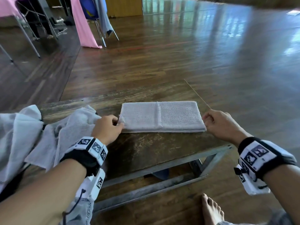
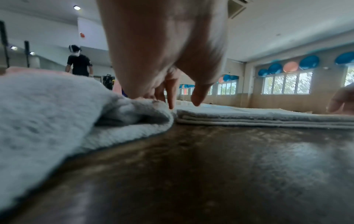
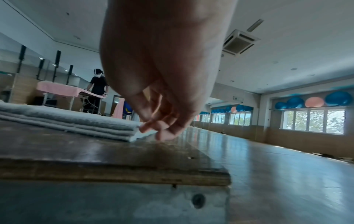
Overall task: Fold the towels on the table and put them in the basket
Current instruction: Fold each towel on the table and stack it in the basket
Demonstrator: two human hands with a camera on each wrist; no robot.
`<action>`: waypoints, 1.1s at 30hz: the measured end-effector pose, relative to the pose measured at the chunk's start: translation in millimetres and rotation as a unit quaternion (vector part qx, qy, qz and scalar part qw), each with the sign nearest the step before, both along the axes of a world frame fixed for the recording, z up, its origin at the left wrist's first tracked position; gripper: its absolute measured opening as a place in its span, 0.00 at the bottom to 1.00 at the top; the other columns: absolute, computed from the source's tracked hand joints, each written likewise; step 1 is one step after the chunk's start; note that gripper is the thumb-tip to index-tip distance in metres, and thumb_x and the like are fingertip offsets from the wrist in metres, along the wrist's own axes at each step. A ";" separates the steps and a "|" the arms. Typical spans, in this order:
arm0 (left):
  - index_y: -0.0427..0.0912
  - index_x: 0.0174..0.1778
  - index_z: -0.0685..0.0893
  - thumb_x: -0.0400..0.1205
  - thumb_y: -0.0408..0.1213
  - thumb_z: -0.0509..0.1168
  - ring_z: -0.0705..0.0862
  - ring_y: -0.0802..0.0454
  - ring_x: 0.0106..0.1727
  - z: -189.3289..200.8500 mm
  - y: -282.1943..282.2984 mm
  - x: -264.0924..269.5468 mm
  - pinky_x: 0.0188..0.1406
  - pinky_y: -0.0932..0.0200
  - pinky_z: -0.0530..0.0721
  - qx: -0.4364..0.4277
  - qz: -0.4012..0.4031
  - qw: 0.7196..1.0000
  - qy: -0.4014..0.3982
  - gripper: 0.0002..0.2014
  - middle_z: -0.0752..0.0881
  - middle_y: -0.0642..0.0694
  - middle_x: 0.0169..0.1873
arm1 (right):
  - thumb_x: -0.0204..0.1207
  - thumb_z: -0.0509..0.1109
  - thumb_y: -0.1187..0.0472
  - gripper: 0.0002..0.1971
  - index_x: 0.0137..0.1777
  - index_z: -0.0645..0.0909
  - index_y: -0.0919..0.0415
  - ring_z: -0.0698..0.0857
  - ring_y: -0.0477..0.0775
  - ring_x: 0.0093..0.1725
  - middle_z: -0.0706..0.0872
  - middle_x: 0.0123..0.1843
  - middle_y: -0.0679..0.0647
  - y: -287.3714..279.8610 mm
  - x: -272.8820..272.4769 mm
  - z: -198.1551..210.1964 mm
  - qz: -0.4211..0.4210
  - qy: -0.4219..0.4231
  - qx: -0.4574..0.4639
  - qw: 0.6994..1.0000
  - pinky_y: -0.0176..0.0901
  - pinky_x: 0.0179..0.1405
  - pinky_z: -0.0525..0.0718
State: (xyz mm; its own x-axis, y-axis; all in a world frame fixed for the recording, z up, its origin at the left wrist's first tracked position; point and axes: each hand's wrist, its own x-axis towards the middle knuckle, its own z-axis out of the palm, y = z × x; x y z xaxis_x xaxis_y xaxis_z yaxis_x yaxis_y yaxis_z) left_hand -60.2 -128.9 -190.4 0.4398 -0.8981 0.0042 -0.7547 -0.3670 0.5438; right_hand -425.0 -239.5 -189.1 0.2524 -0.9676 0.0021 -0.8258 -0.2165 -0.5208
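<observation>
The left hand (image 1: 108, 128) is held at the left end of the folded towel (image 1: 160, 117), fingers curled on its edge. The right hand (image 1: 220, 123) is held at the right end, fingers bent.

A dark worn wooden table (image 1: 142, 150) carries a folded towel (image 1: 162, 117) at frame centre and crumpled towels (image 1: 53, 137) at left.

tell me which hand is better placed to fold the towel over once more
Left, probably. The left hand already has its thumb and fingers at the folded towel's left end, while the right hand hovers by the right end with nothing in its fingers.
</observation>
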 end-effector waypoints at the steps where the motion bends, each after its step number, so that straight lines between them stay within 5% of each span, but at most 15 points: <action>1: 0.39 0.43 0.88 0.82 0.48 0.69 0.88 0.45 0.40 -0.9 -2.1 -2.1 0.41 0.50 0.87 -0.001 0.008 1.000 -0.011 0.14 0.90 0.43 0.40 | 0.80 0.62 0.58 0.07 0.45 0.81 0.48 0.84 0.54 0.48 0.87 0.48 0.53 -0.4 3.2 0.3 -0.013 0.020 0.002 1.000 0.46 0.44 0.82; 3: 0.37 0.25 0.78 0.82 0.49 0.69 0.78 0.47 0.22 -0.9 -5.0 -7.0 0.23 0.57 0.72 0.003 0.012 0.999 -0.036 0.24 0.81 0.43 0.21 | 0.80 0.63 0.53 0.09 0.39 0.79 0.51 0.83 0.58 0.46 0.85 0.46 0.55 0.1 8.9 1.5 -0.031 0.055 0.016 0.998 0.51 0.43 0.83; 5: 0.38 0.20 0.74 0.81 0.49 0.71 0.72 0.49 0.18 0.6 -6.5 -10.7 0.20 0.57 0.63 0.014 0.018 0.998 -0.050 0.27 0.73 0.44 0.16 | 0.79 0.61 0.51 0.13 0.34 0.75 0.55 0.82 0.59 0.39 0.82 0.44 0.56 1.8 12.7 2.1 -0.050 0.090 0.036 0.994 0.49 0.37 0.79; 12: 0.27 0.27 0.86 0.79 0.43 0.74 0.87 0.35 0.31 6.6 -7.9 -8.0 0.28 0.53 0.79 -0.019 0.052 0.998 -0.038 0.22 0.85 0.33 0.23 | 0.77 0.59 0.53 0.14 0.33 0.75 0.59 0.81 0.59 0.36 0.82 0.41 0.54 1.8 11.6 12.8 -0.058 0.155 0.026 0.986 0.48 0.37 0.74; 16: 0.33 0.23 0.84 0.78 0.41 0.74 0.88 0.35 0.35 8.5 -8.0 -8.5 0.41 0.44 0.88 -0.004 0.073 0.996 -0.043 0.20 0.85 0.36 0.23 | 0.72 0.62 0.56 0.12 0.28 0.70 0.58 0.79 0.57 0.30 0.82 0.33 0.52 2.3 7.1 21.5 -0.044 0.148 0.053 0.987 0.43 0.30 0.73; 17: 0.36 0.26 0.86 0.78 0.42 0.74 0.88 0.34 0.42 8.4 -8.5 -10.6 0.47 0.42 0.87 0.005 0.073 0.995 -0.064 0.17 0.86 0.39 0.28 | 0.71 0.63 0.56 0.13 0.28 0.70 0.58 0.79 0.57 0.31 0.82 0.33 0.52 3.9 7.6 21.5 -0.042 0.150 0.055 0.986 0.43 0.31 0.73; 20: 0.43 0.58 0.87 0.80 0.44 0.71 0.74 0.38 0.69 7.9 -9.0 -20.7 0.68 0.40 0.73 -0.003 0.038 0.983 -0.177 0.13 0.84 0.42 0.60 | 0.78 0.62 0.55 0.09 0.37 0.76 0.55 0.80 0.55 0.46 0.84 0.45 0.50 10.6 13.7 19.5 -0.012 0.119 -0.074 0.990 0.49 0.40 0.77; 22: 0.46 0.68 0.83 0.82 0.42 0.68 0.71 0.44 0.73 6.2 -11.6 -29.6 0.74 0.44 0.68 -0.045 -0.071 0.979 -0.183 0.17 0.81 0.46 0.68 | 0.84 0.61 0.53 0.07 0.52 0.80 0.52 0.77 0.49 0.59 0.84 0.58 0.48 15.6 22.0 18.9 0.061 0.067 -0.137 0.986 0.52 0.48 0.79; 24: 0.49 0.73 0.81 0.85 0.41 0.63 0.71 0.48 0.76 3.4 -12.2 -40.6 0.77 0.44 0.68 -0.033 -0.183 0.970 -0.155 0.18 0.79 0.50 0.73 | 0.86 0.61 0.51 0.13 0.67 0.80 0.49 0.76 0.47 0.68 0.81 0.71 0.46 22.2 33.0 15.7 0.159 0.065 -0.089 0.981 0.53 0.60 0.82; 28: 0.55 0.82 0.71 0.87 0.49 0.60 0.63 0.52 0.85 -9.2 -5.2 -54.2 0.83 0.45 0.62 0.057 -0.218 0.968 -0.108 0.24 0.68 0.54 0.83 | 0.86 0.61 0.51 0.16 0.71 0.78 0.49 0.73 0.49 0.71 0.76 0.70 0.45 31.5 50.5 -0.7 0.238 0.122 -0.049 0.962 0.50 0.67 0.78; 30: 0.57 0.78 0.75 0.86 0.54 0.60 0.67 0.51 0.82 -10.4 -1.0 -55.7 0.80 0.44 0.66 0.054 -0.201 0.972 -0.113 0.23 0.72 0.54 0.80 | 0.85 0.60 0.50 0.14 0.65 0.82 0.48 0.74 0.49 0.68 0.77 0.65 0.44 29.1 53.5 2.8 0.221 0.120 -0.036 0.967 0.48 0.60 0.77; 33: 0.56 0.51 0.87 0.82 0.60 0.60 0.80 0.51 0.57 -1.1 2.8 -61.0 0.57 0.48 0.80 0.013 -0.187 0.972 -0.138 0.15 0.83 0.54 0.51 | 0.81 0.62 0.44 0.10 0.48 0.83 0.43 0.79 0.46 0.56 0.77 0.53 0.37 26.4 53.8 10.2 0.216 0.148 -0.004 0.965 0.47 0.48 0.75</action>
